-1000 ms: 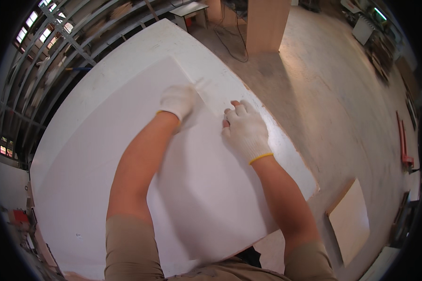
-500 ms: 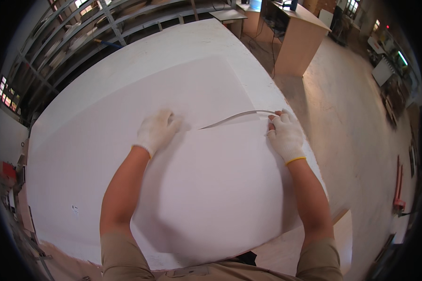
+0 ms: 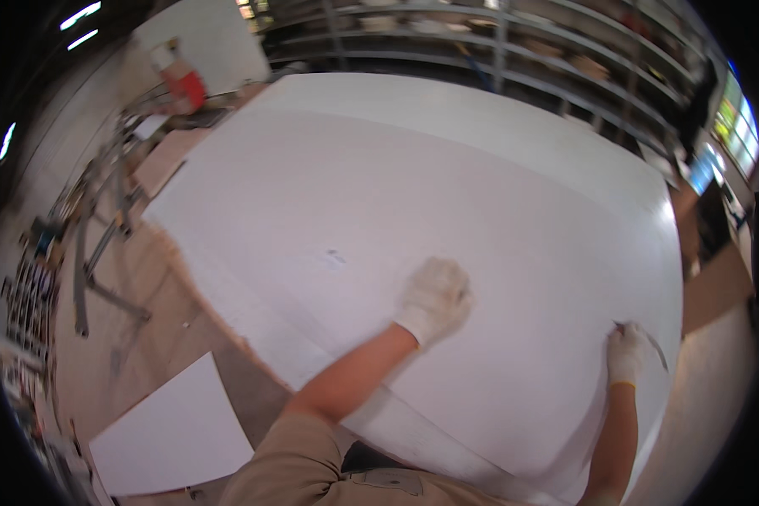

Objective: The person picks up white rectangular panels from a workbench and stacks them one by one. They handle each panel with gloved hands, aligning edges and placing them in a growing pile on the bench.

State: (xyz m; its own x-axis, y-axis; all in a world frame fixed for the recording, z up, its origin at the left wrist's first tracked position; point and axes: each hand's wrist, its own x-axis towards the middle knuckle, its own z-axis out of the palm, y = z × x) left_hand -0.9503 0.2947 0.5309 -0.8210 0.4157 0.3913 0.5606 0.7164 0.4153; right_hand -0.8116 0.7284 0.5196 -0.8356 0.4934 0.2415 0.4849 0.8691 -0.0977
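Note:
A large pale sheet (image 3: 337, 185) lies over a big white-topped table (image 3: 379, 93). My left hand (image 3: 436, 302), in a white knit glove, is on or just over the sheet with its fingers curled in; motion blur hides what they hold, if anything. Near the table's right side my right hand (image 3: 626, 352), gloved in white with a yellow cuff, is closed on a thin curved strip (image 3: 659, 356). The strip's free end bends down toward the table's edge. Small dark marks (image 3: 333, 260) show on the sheet, left of my left hand.
Metal shelving (image 3: 396, 52) with stacked pieces runs along the far side. On the left are a grey metal frame (image 3: 84, 278), a red object (image 3: 190, 91) and a leaning white panel (image 3: 198, 51). Below the table's left edge lies another white sheet (image 3: 181, 434).
My view has swung left, bringing the table's left end into sight. The strip, earlier stretched over the sheet, now hangs from my right hand. My hands are farther apart.

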